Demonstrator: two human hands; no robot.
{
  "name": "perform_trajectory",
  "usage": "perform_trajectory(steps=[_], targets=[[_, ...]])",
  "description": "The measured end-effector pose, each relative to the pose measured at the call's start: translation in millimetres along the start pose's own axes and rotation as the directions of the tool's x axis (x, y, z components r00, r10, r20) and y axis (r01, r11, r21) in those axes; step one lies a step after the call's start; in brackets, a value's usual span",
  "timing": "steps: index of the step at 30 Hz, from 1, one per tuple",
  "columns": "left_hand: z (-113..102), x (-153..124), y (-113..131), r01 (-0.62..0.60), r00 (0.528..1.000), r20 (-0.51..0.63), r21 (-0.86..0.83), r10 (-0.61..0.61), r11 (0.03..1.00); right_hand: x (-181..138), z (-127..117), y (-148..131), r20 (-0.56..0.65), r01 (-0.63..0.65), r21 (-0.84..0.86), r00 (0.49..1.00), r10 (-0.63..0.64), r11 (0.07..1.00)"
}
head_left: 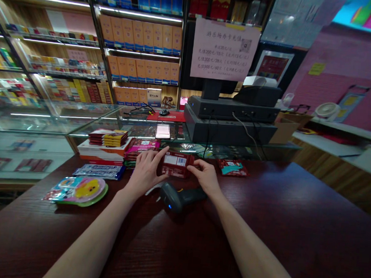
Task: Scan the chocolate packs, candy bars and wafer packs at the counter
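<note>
Both forearms reach in from the lower corners of the view and converge over the dark bench (299, 230), the wrists raised above it. Between the hands, near the far edge of the bench, we find the red packet (178, 160), held up with its white label and barcode facing us. The left hand (146, 170) shows its back, forefinger stretched along the packet's left side and thumb beneath, the two grasping that end. The right hand (206, 176) pinches the opposite edge between thumb and fingers, the remaining fingers curled behind.

Just below the packet lies the scanner (173, 198), a blue light on its head; its handle runs toward the right wrist, which hides the end. The left hand covers part of the packet's left edge and of the pink packs (142, 146) behind it. We cannot read the packet's small print, nor see its far face. A paper sign (225, 53) covers most of the screen (204, 87). The bottom of the view cuts off both forearms.
</note>
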State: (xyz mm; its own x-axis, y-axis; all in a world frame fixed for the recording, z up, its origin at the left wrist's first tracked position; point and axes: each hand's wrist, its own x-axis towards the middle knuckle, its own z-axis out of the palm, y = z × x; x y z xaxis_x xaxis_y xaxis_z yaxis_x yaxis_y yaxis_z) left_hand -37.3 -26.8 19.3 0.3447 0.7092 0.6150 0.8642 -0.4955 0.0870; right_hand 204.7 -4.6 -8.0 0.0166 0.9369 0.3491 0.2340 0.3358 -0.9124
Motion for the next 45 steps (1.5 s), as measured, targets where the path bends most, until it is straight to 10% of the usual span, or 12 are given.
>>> perform_trajectory(steps=[13,27,45], targets=[[5.7,2.1,-6.3,0.132,0.968,-0.181,-0.226,-0.175,0.965,0.0,-5.1,-1.2,-0.137,0.062,-0.108,0.988,-0.077,0.992],[0.4,-1.9,-3.8,0.055,0.963,-0.257,-0.107,-0.081,0.993,-5.7,-9.4,-1.0,-0.081,0.080,-0.016,0.993,-0.081,0.997],[-0.5,-1.5,-4.7,0.110,0.984,-0.109,-0.250,-0.141,0.962,-14.3,-19.1,-13.6,-0.089,0.375,-0.284,0.906,-0.414,0.882]])
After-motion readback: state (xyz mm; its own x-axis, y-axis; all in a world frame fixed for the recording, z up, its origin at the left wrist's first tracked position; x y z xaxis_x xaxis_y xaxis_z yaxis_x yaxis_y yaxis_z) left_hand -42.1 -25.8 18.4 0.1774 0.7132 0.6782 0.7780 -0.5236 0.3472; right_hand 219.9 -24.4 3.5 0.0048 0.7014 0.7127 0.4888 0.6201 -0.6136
